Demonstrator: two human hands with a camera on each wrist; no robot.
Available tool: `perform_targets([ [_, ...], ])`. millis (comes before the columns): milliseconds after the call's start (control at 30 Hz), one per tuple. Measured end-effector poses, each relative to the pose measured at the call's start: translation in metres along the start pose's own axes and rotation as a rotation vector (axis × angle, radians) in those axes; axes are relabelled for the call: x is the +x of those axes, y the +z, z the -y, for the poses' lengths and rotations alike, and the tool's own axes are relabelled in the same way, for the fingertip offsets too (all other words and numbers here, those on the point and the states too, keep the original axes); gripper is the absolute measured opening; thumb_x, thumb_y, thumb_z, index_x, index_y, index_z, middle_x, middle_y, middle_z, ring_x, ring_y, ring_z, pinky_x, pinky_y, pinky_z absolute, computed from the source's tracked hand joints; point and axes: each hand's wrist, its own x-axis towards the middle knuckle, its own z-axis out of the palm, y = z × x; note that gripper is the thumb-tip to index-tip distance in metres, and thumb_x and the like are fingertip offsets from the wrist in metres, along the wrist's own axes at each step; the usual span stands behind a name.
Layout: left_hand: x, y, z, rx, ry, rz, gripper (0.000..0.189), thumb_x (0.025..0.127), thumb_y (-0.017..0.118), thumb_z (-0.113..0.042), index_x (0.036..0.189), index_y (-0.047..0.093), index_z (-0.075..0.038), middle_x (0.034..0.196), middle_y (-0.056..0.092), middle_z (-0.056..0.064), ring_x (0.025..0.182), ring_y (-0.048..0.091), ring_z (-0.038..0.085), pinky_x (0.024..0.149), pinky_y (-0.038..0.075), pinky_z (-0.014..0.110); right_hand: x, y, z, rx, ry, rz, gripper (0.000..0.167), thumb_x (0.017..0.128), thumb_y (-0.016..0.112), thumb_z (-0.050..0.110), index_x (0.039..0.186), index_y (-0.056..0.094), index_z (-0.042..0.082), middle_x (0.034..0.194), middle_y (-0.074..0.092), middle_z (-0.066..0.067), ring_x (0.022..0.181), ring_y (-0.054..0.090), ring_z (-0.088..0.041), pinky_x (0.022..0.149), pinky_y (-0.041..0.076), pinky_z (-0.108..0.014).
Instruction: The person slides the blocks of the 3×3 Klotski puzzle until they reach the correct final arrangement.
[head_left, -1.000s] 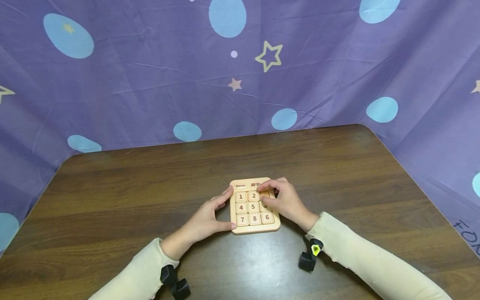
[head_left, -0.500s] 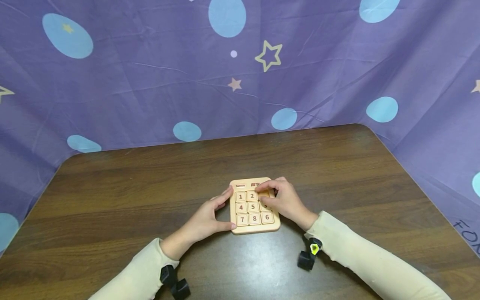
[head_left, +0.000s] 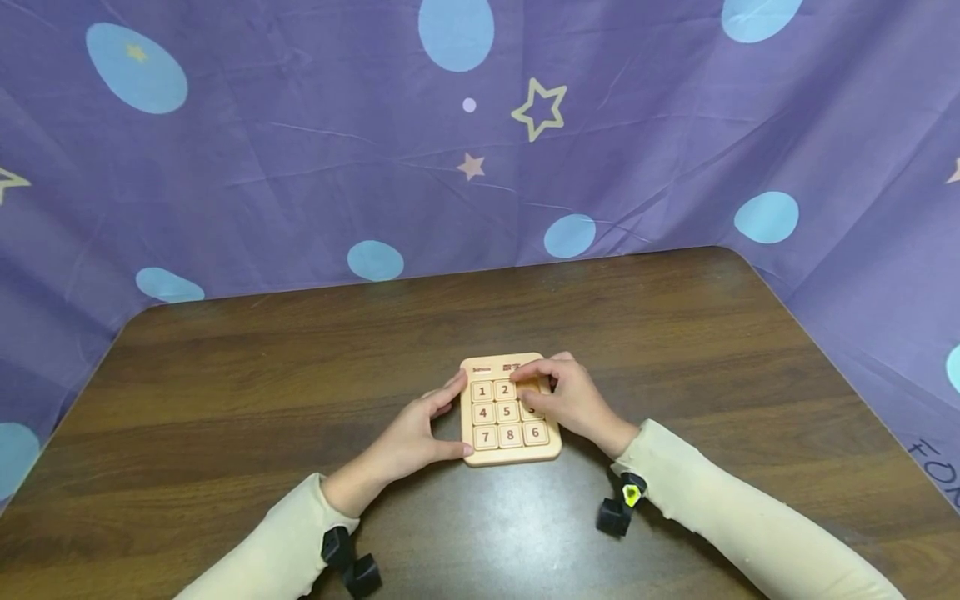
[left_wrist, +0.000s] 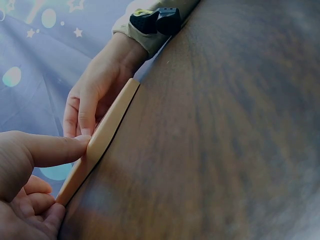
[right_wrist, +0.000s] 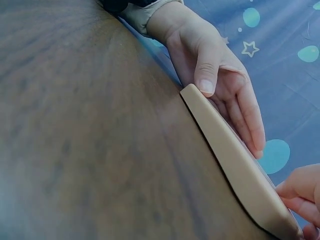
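Observation:
A pale wooden number slide puzzle (head_left: 513, 456) lies flat on the table, its tiles in three rows. The rows read 1, 2 and a bare slot at the top right, then 4, 5, 3, then 7, 8, 6. My left hand (head_left: 412, 433) holds the frame's left side, thumb at the near corner and fingers toward the far one. Over the top right of the board, my right hand (head_left: 573, 400) has its index fingertip at the 2 tile (head_left: 505, 389). Its thumb partly covers the 3 tile (head_left: 532, 409).
The brown wooden table (head_left: 300, 358) extends around the puzzle on all sides. A purple curtain (head_left: 300, 167) with blue dots and stars hangs behind its far edge. Black cameras are strapped at both sleeve cuffs.
The 2 tile has slid slightly left, up against the 1 tile, and my right index finger has shifted left with it. My left hand stays at the frame.

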Motion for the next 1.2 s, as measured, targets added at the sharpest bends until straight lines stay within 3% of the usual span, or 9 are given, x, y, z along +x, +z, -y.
perform_targets([
  [400, 0.0, 0.0, 0.0, -0.006, 0.017, 0.001, 0.088, 0.07, 0.081, -0.005, 0.143, 0.032, 0.005, 0.151, 0.028, 0.016, 0.139, 0.027, 0.028, 0.11, 0.033, 0.043, -0.006, -0.018, -0.01, 0.013, -0.034, 0.111, 0.028, 0.073, 0.077, 0.008, 0.099, 0.073, 0.016, 0.095, 0.065, 0.002, 0.088, 0.049, -0.016, 0.076, 0.042, -0.029],
  [667, 0.0, 0.0, 0.001, -0.013, 0.028, 0.005, 0.088, 0.07, 0.081, -0.006, 0.143, 0.032, 0.006, 0.151, 0.028, 0.017, 0.139, 0.027, 0.029, 0.109, 0.033, 0.044, -0.011, -0.026, -0.018, 0.029, -0.113, 0.19, 0.028, 0.074, 0.078, 0.011, 0.101, 0.072, 0.014, 0.1, 0.068, 0.003, 0.089, 0.052, -0.017, 0.075, 0.046, -0.026],
  [1200, -0.002, -0.001, -0.002, -0.021, 0.005, 0.002, 0.09, 0.069, 0.081, -0.004, 0.143, 0.031, 0.004, 0.152, 0.026, 0.013, 0.139, 0.026, 0.025, 0.11, 0.033, 0.041, -0.012, -0.031, -0.017, 0.012, -0.124, 0.243, 0.032, 0.072, 0.08, 0.012, 0.102, 0.071, 0.018, 0.098, 0.063, 0.007, 0.089, 0.05, -0.013, 0.075, 0.046, -0.025],
])
